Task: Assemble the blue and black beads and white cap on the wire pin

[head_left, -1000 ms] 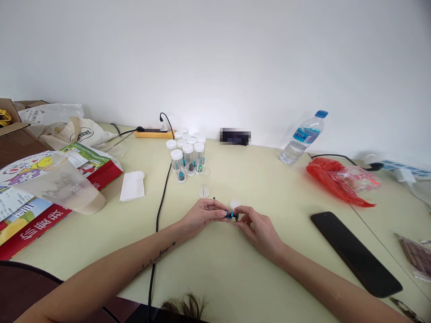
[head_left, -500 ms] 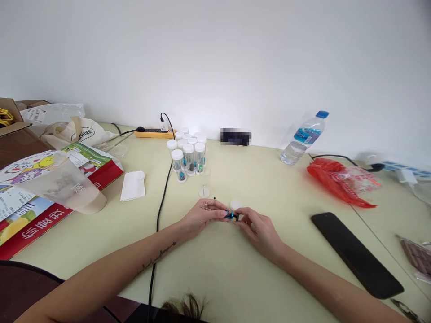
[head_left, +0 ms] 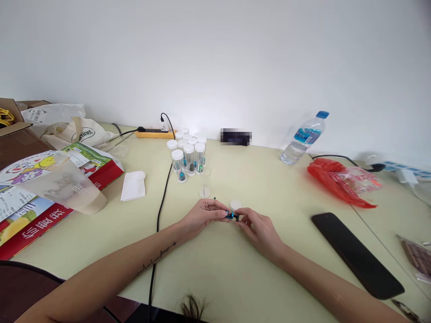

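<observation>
Between the fingertips of both hands is a small blue and black part (head_left: 231,216). My left hand (head_left: 206,215) pinches its left end, and a thin pale wire with a dark tip (head_left: 214,198) sticks out by these fingers. My right hand (head_left: 259,229) has thumb and fingers closed on the black right end. A white lid (head_left: 235,205) lies just behind the part. Behind my left hand stands an uncapped clear vial (head_left: 204,192) with something thin in it. Farther back, several white-capped vials (head_left: 189,157) holding small blue, dark and green pieces stand in a cluster.
A black cable (head_left: 161,202) runs under my left forearm. At left are a white napkin (head_left: 133,185), a tilted plastic cup (head_left: 77,190) and red packaging (head_left: 111,174). At right are a black phone (head_left: 357,255), a red bag (head_left: 332,179) and a leaning water bottle (head_left: 305,138).
</observation>
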### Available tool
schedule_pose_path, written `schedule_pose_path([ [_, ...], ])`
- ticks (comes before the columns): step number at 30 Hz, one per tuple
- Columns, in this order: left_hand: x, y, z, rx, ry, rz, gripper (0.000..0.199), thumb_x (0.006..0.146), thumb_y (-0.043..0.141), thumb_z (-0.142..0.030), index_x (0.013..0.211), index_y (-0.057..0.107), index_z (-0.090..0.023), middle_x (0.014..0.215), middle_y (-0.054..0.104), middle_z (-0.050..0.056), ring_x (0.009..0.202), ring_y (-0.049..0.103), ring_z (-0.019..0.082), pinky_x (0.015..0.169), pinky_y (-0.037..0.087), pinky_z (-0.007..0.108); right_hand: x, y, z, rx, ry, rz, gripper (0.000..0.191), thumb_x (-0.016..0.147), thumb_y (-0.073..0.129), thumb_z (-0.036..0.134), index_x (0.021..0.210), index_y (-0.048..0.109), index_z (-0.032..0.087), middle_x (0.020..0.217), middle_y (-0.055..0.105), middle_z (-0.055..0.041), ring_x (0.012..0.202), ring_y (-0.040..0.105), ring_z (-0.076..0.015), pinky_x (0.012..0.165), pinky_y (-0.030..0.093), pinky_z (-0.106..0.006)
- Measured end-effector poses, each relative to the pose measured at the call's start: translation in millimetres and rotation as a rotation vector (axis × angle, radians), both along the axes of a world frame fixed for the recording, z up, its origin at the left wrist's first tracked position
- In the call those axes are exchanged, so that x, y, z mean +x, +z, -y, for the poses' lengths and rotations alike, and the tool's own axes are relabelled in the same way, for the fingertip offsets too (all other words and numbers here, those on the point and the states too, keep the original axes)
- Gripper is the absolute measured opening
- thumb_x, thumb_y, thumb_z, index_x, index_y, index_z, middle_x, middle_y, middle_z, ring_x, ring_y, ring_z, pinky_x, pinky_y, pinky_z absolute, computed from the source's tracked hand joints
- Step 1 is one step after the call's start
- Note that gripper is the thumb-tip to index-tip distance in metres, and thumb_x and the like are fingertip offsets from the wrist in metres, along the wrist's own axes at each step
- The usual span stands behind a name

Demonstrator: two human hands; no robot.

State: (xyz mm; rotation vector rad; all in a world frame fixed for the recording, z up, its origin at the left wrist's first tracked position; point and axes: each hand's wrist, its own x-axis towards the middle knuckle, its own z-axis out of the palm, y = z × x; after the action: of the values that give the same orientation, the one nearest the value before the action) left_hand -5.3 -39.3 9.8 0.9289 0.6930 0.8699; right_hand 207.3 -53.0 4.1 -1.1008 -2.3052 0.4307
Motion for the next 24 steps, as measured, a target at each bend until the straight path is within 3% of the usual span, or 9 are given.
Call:
schedule_pose_path([
  [24,0.0,-1.9,-0.6,0.007,-0.009,0.025,0.020,0.068,0.074,-0.022,0.085,0.070,-0.012,0.088,0.069,0.008,0.087,0.064,0.020,0.092,0.045,0.040,-0.1,0.1,-0.4,0.029,0.012,-0.002,0.019,0.093,0.043,0.024,0.111,0.048,0.022,0.074,0.062,0.0005,0.059,0.058,-0.0119,0.056,0.045,-0.023],
])
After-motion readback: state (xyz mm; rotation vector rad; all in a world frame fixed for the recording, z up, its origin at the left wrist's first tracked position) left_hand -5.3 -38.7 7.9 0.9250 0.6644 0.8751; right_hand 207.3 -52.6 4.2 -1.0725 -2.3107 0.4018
